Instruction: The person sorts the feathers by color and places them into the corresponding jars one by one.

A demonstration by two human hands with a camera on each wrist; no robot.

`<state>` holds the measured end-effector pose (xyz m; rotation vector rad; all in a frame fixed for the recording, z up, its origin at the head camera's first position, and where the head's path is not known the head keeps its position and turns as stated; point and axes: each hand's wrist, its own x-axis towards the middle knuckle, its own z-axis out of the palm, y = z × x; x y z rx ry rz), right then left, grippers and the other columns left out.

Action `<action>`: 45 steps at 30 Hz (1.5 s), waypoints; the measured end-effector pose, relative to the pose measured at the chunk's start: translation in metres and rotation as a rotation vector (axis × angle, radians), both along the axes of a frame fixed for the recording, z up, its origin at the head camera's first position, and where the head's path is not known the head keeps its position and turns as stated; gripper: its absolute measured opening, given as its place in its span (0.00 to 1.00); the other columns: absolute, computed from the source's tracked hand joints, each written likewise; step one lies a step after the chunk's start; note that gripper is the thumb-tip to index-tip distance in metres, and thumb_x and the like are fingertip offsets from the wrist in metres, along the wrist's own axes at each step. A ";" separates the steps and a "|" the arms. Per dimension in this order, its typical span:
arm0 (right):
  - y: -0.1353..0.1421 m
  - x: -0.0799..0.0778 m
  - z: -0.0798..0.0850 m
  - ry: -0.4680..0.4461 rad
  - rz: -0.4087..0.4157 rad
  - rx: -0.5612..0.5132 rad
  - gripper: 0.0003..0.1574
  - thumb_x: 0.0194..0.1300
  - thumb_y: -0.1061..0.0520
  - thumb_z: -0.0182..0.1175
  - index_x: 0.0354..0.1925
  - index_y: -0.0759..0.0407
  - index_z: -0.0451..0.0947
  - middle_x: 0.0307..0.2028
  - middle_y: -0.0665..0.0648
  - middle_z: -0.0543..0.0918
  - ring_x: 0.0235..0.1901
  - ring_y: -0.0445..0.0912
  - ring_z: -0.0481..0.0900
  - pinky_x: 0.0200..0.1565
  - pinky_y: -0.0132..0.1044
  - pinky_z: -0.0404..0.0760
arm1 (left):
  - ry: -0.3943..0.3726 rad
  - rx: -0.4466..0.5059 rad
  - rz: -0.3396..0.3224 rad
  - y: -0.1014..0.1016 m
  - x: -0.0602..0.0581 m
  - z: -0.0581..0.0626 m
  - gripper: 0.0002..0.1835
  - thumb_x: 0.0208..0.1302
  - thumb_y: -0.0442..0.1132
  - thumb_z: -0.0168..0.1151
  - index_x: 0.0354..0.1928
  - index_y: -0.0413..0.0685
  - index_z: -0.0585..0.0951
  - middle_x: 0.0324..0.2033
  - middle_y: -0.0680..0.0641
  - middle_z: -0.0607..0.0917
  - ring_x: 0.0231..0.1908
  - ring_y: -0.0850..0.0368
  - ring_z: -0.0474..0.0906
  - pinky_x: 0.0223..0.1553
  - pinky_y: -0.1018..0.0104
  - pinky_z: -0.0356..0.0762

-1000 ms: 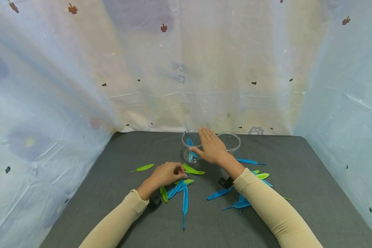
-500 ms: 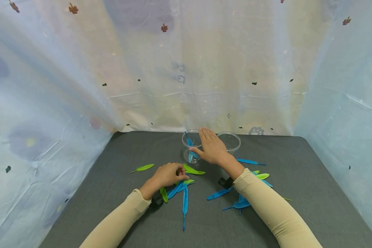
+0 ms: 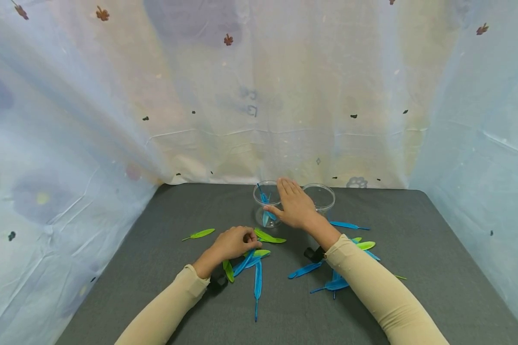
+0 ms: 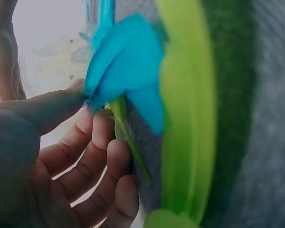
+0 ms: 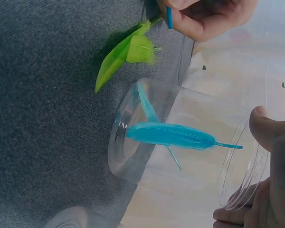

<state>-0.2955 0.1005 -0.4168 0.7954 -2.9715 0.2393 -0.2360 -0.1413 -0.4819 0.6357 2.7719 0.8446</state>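
My left hand [image 3: 233,243] pinches a blue feather [image 4: 128,61] between thumb and forefinger, low over the small left pile. In that pile lie more blue feathers [image 3: 258,282] and green feathers [image 3: 269,236]. A clear plastic jar [image 5: 204,102] stands upright at the back, with blue feathers [image 5: 171,135] inside. Round its right side my right hand [image 3: 295,203] holds it near the rim, thumb in front and extended fingers behind. The palm hides part of the jar in the head view.
A second clear jar [image 3: 334,196] stands just right of my right hand. Under and beside the right forearm lie more blue feathers [image 3: 304,270] and green feathers [image 3: 366,245]. A lone green feather [image 3: 201,233] lies at left. Printed curtains [image 3: 285,143] border the grey table [image 3: 190,206].
My left hand has shifted only slightly at the pile, and the blue feathers by its fingers lie a little differently. The right hand and both jars have stayed in place.
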 end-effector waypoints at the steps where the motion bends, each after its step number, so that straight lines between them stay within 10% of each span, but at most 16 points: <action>1: 0.000 0.000 0.000 0.001 0.000 0.001 0.62 0.81 0.25 0.48 0.86 0.67 0.43 0.85 0.67 0.48 0.85 0.59 0.45 0.84 0.50 0.40 | -0.006 0.017 0.000 -0.001 -0.001 0.000 0.10 0.76 0.53 0.69 0.37 0.58 0.87 0.29 0.61 0.84 0.26 0.63 0.78 0.27 0.64 0.76; 45: -0.002 0.000 0.000 -0.002 -0.006 -0.002 0.63 0.81 0.26 0.49 0.86 0.67 0.40 0.85 0.67 0.48 0.85 0.59 0.45 0.84 0.52 0.40 | 0.252 0.335 0.256 -0.049 -0.019 0.057 0.13 0.79 0.47 0.67 0.53 0.48 0.87 0.44 0.48 0.92 0.43 0.50 0.87 0.48 0.48 0.86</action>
